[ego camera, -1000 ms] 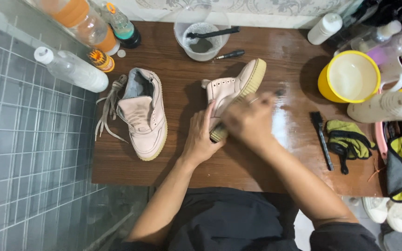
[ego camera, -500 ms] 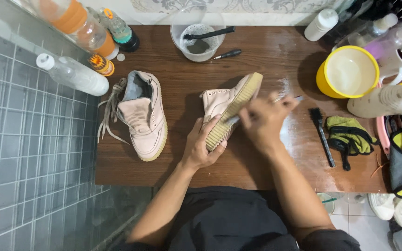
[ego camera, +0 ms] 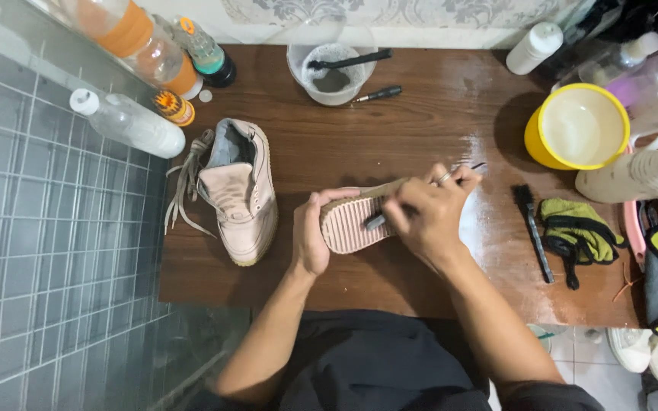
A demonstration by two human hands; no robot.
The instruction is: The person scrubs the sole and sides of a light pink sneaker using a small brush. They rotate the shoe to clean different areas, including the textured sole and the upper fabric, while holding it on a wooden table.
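Observation:
My left hand (ego camera: pixel 311 234) grips the heel end of a pale pink shoe (ego camera: pixel 352 222), turned so its ribbed sole faces up, above a brown wooden table (ego camera: pixel 436 114). My right hand (ego camera: pixel 424 215) rests over the sole and holds a thin dark tool (ego camera: pixel 378 221) against it; the tool's far end pokes out past my fingers. The shoe's upper is hidden beneath the sole and my hand. The matching shoe (ego camera: pixel 239 190) lies upright on the table to the left, its laces (ego camera: pixel 184 186) pulled loose and trailing.
A clear bowl (ego camera: pixel 332 72) with a dark brush stands at the back, a pen (ego camera: pixel 378 93) beside it. A yellow bowl (ego camera: pixel 579 128), white bottles, a black brush (ego camera: pixel 531 228) and a green cloth (ego camera: pixel 576 236) crowd the right. Bottles (ego camera: pixel 127 122) line the left, by a grey tiled wall.
The shoe has been turned from lying on its side to sole-up. My right hand has come down lower onto the sole with the tool. The camera moved closer.

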